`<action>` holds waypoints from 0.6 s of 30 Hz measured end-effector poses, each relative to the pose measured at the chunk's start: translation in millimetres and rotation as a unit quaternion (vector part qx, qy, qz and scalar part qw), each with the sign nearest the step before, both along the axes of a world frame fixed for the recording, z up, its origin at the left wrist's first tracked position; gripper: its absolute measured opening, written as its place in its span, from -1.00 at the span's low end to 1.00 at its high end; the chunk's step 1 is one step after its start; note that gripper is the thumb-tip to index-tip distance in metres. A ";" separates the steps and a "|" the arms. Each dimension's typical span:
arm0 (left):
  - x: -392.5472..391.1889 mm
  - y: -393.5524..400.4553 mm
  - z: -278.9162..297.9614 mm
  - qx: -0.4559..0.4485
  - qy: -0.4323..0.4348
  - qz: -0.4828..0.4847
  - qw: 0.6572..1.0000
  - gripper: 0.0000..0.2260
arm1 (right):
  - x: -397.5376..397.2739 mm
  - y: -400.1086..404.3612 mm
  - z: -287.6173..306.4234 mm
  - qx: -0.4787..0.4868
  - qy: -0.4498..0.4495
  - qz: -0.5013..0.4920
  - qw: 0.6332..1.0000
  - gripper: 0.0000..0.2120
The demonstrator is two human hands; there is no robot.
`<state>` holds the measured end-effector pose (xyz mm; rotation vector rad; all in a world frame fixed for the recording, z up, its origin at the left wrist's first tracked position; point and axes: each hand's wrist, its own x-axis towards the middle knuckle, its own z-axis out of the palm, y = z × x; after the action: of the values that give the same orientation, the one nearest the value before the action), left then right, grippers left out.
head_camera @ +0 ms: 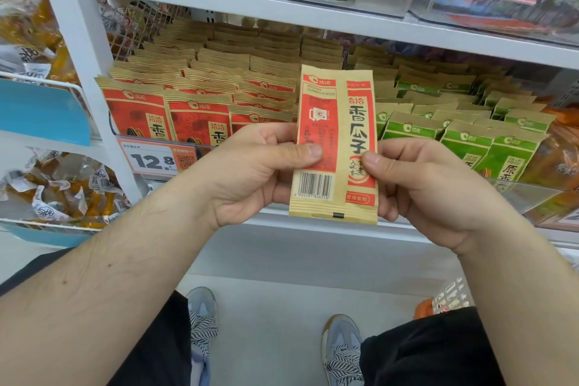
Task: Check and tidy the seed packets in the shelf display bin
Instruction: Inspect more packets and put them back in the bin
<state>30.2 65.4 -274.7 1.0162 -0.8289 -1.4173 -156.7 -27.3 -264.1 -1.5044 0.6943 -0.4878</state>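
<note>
I hold one red and tan seed packet (336,122) upright in front of the shelf, its back side with a barcode facing me. My left hand (250,172) pinches its left edge, thumb across the printed panel. My right hand (416,185) pinches its right edge, thumb on the red strip. Behind it, the display bin (532,194) holds rows of matching red seed packets (194,103) on the left and green seed packets (463,138) on the right, standing in tilted files.
A price tag reading 12.8 (153,160) hangs on the bin's front left. The white shelf above (282,9) carries yellow tubs. Wire baskets of wrapped snacks (59,194) stand to the left. My shoes (203,323) are on the grey floor below.
</note>
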 end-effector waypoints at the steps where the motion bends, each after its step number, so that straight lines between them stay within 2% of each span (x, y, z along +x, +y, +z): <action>1: 0.1 0.0 -0.2 0.000 0.003 0.001 1.000 -0.60 | -1.8 -1.6 0.0 0.006 -0.002 0.015 1.000 -0.52; 6: 1.1 -1.0 -1.8 0.000 0.003 0.006 1.000 -0.58 | -7.2 -5.6 -2.5 -0.020 0.016 0.086 0.996 -0.30; 12: 1.7 -1.0 -2.2 -0.001 -0.003 0.011 1.000 -0.61 | -6.2 -5.4 -1.9 -0.006 0.004 0.103 0.995 -0.26; 14: 2.0 -1.4 -2.1 0.000 -0.005 0.013 1.000 -0.61 | -6.0 -4.4 -1.1 -0.015 0.009 0.102 0.995 -0.29; 18: 0.2 -0.2 -2.8 -0.005 -0.021 0.002 1.000 -0.58 | 0.9 3.6 -0.3 -0.041 0.017 0.037 0.998 -0.60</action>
<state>30.4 65.2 -277.6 1.0425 -0.8638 -1.3901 -155.8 -23.7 -264.4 -1.6123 0.6483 -0.4391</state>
